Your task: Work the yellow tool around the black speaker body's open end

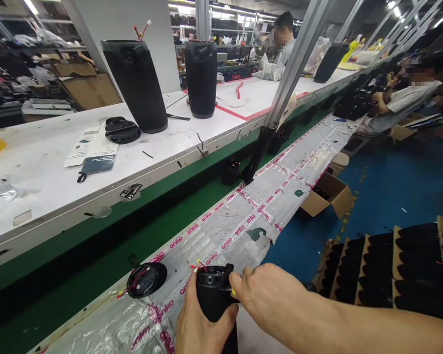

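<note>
My left hand (203, 319) is wrapped around a black cylindrical speaker body (213, 297), which stands with its open end up. Red wires with small pale and yellow connectors (199, 268) stick out at its left rim. At the right side of that rim is my right hand (260, 295), its fingers closed in a pinch. A bit of yellow shows at those fingertips, but what they hold is too hidden to name. Left of the speaker, a round black end cap (147, 280) with red wires lies on the plastic-covered bench (232, 223).
Two tall black speakers (138, 88) (201, 78) and a black cap (122, 130) stand on the white upper shelf (162, 152). A slanted metal post (291, 64) rises from it. Cartons of black parts (384, 270) sit at right. A co-worker (409, 93) sits farther along.
</note>
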Demonstrator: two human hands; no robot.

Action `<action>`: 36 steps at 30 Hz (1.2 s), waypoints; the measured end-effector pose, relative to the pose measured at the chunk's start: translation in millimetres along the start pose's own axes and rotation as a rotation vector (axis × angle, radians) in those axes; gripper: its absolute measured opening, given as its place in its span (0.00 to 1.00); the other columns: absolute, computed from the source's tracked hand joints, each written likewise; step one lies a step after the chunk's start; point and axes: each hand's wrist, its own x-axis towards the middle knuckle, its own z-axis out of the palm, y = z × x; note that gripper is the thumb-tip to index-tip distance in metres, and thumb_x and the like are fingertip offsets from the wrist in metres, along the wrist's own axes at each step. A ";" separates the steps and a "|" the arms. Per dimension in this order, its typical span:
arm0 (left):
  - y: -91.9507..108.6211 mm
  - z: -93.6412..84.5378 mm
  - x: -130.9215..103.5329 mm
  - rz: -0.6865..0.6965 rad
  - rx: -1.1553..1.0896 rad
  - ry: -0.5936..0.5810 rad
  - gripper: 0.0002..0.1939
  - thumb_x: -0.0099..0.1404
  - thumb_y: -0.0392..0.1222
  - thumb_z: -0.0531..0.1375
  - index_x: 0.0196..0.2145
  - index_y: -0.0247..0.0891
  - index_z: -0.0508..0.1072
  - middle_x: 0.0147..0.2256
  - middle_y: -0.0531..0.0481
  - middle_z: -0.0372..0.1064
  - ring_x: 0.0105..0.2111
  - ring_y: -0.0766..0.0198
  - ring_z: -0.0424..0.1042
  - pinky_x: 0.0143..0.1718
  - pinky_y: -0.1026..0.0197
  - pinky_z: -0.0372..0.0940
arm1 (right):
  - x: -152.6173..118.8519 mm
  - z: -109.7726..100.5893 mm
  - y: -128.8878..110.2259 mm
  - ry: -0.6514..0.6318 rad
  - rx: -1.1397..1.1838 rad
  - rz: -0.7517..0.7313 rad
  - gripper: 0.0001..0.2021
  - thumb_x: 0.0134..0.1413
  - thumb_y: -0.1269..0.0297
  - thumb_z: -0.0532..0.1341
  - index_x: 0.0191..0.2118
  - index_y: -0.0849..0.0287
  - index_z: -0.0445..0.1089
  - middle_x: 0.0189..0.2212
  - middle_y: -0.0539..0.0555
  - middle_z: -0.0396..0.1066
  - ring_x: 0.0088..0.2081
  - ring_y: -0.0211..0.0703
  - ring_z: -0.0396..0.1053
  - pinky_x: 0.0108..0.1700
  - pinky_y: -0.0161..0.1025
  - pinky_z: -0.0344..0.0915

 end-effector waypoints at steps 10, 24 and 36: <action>-13.5 -2.3 9.4 0.072 -0.253 -0.013 0.51 0.50 0.55 0.66 0.66 0.34 0.53 0.53 0.35 0.72 0.55 0.39 0.71 0.56 0.40 0.63 | 3.8 -8.4 11.6 0.101 0.353 0.188 0.07 0.73 0.59 0.55 0.41 0.53 0.59 0.31 0.48 0.72 0.29 0.48 0.72 0.28 0.43 0.51; 1.3 -3.5 0.9 0.028 -0.074 0.064 0.51 0.50 0.56 0.64 0.66 0.33 0.55 0.53 0.32 0.74 0.55 0.35 0.72 0.55 0.38 0.64 | 8.3 -4.3 7.9 0.136 0.056 -0.063 0.09 0.64 0.71 0.60 0.38 0.54 0.58 0.31 0.49 0.65 0.24 0.43 0.63 0.22 0.47 0.36; 2.9 1.7 -3.1 0.023 -0.010 0.065 0.46 0.53 0.55 0.65 0.65 0.35 0.58 0.50 0.34 0.77 0.51 0.35 0.76 0.48 0.43 0.69 | 7.9 1.1 1.9 -0.006 -0.041 -0.082 0.15 0.45 0.77 0.63 0.36 0.54 0.59 0.31 0.51 0.65 0.23 0.43 0.63 0.19 0.46 0.38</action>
